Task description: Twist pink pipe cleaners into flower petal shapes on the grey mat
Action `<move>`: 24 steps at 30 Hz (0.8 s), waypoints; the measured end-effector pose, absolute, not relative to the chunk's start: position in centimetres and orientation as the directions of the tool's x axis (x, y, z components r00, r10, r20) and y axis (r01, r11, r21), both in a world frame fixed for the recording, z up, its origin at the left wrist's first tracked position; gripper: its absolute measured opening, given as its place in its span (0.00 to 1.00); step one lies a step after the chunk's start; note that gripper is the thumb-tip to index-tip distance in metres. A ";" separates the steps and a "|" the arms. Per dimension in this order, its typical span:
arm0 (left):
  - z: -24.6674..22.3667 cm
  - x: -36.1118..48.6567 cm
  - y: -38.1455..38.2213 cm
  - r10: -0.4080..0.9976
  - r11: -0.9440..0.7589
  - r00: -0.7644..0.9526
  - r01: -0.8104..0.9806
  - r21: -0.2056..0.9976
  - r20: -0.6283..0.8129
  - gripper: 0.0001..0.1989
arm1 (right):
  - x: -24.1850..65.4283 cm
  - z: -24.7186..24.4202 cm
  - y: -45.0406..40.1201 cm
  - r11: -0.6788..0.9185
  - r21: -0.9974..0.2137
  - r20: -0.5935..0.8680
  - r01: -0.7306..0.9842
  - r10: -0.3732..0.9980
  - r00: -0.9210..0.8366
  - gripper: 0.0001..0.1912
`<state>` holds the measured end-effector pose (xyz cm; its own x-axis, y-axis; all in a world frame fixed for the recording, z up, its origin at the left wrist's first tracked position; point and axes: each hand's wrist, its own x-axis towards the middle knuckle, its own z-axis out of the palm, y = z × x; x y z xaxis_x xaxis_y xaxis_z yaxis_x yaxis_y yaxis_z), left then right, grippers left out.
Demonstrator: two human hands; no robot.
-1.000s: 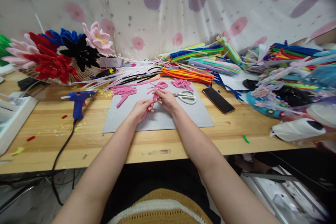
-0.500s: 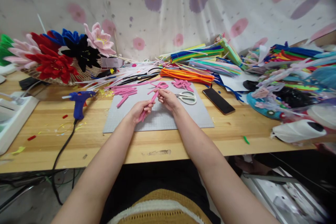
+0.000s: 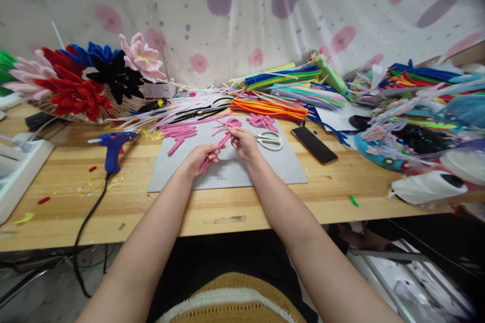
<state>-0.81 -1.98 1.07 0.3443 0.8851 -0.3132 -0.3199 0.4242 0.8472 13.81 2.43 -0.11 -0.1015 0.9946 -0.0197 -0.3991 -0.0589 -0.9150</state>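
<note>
Pink pipe cleaners [image 3: 206, 163] run through the closed fingers of my left hand [image 3: 201, 158], their lower ends sticking out below it. My right hand [image 3: 244, 142] pinches the upper end of the same pink pieces, close beside the left. Both hands are over a grey cutting mat [image 3: 227, 176]. Cut pink pipe cleaner pieces [image 3: 178, 133] lie on the mat to the left, and bent pink loops [image 3: 262, 121] sit at its back. White-handled scissors [image 3: 270, 141] rest just right of my right hand, their blades partly hidden by it.
A blue glue gun [image 3: 113, 149] with a black cord stands left of the mat, near a basket of fuzzy flowers [image 3: 83, 91]. On the right lies a phone [image 3: 313, 145]. Orange pipe cleaners [image 3: 269, 109] and other bundles line the back. A white roll [image 3: 428, 186] is at right.
Both hands keep their hold on the pink pipe cleaners and have barely moved. The whole view has shifted very slightly.
</note>
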 end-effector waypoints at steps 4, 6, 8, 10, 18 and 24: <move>0.9 -0.9 -1.9 0.890 0.413 0.339 -0.313 0.855 -0.305 0.08 | 13.8 -0.1 2.5 -0.047 -0.922 -0.014 -0.385 0.996 -0.090 0.07; 0.7 -0.9 -1.8 0.910 0.383 0.292 -0.313 0.869 -0.295 0.07 | 13.8 -0.2 2.5 -0.051 -0.928 -0.001 -0.370 0.991 -0.134 0.10; 0.3 -0.9 -1.8 0.945 0.310 0.204 -0.297 0.903 -0.257 0.06 | 13.8 -0.3 2.5 -0.067 -0.941 -0.003 -0.333 0.982 -0.189 0.14; -0.1 -0.8 -1.7 0.974 0.219 0.124 -0.261 0.940 -0.192 0.09 | 13.8 -0.4 2.5 -0.066 -0.960 -0.012 -0.271 0.981 -0.194 0.15; -0.5 -0.3 -2.0 0.987 0.139 0.096 -0.159 0.977 -0.125 0.15 | 13.5 -0.4 2.4 0.025 -0.991 0.039 -0.131 0.993 -0.107 0.16; -0.9 -0.3 -2.0 0.962 0.201 0.221 -0.169 0.965 -0.162 0.14 | 13.6 -1.0 2.8 0.077 -0.994 0.080 -0.081 0.996 -0.037 0.14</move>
<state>-0.32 -2.05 -0.90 0.2215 0.9616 -0.1619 -0.1688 0.2013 0.9649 13.60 2.83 -0.97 -0.0368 0.9961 0.0801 -0.0806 0.0769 -0.9938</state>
